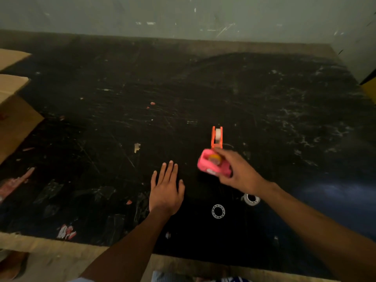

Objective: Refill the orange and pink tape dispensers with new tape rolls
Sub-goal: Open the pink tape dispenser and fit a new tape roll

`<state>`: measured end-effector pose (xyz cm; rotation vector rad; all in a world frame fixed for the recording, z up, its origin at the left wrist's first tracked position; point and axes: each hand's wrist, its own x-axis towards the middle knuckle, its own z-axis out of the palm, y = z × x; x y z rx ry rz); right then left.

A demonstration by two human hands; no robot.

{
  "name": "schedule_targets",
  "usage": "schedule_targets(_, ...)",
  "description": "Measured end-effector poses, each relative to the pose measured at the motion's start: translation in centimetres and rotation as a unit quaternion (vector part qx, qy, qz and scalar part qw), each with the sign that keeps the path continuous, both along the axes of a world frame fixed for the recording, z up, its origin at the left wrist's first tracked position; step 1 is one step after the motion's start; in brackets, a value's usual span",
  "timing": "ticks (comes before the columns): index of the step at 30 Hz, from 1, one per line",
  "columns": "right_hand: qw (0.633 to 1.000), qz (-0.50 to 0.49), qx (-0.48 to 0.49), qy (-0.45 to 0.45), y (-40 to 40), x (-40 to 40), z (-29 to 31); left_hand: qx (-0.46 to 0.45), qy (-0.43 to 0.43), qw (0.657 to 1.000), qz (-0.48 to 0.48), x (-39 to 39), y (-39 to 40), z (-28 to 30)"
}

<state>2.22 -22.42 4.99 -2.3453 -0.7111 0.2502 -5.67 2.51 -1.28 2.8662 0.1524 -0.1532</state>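
Observation:
My right hand [239, 171] grips the pink tape dispenser [212, 164] just above the black table; a roll with a yellowish core sits inside it. Directly behind it stands the orange tape dispenser [216, 137], upright on the table with a pale tape roll in it. My left hand [165, 188] lies flat on the table to the left of the pink dispenser, fingers spread, holding nothing. Two white empty tape cores lie near me: one ring [218, 211] flat on the table, another [251, 199] partly under my right forearm.
The black table top [122, 119] is scratched, with paper scraps and tape bits on it. Cardboard box flaps [14, 110] overhang its left side. A grey wall runs along the far edge. The table's front edge is close to my body.

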Motion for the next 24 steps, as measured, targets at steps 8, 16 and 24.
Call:
schedule_targets(8, 0.985, 0.108, -0.119, 0.065, -0.1, -1.1, -1.8, 0.007, 0.012, 1.000, -0.008, 0.0, 0.0, -0.2)
schedule_targets(16, 0.984, 0.113, -0.109, -0.085, -0.1, -2.0, -1.4, -0.062, -0.003, 0.994, -0.089, -0.2, 0.3, -0.1)
schedule_targets(24, 0.985, 0.102, -0.075, -0.120, 1.0, -2.3, -1.4, -0.172, 0.016, 0.960, -0.221, 1.4, -1.6, 2.5)
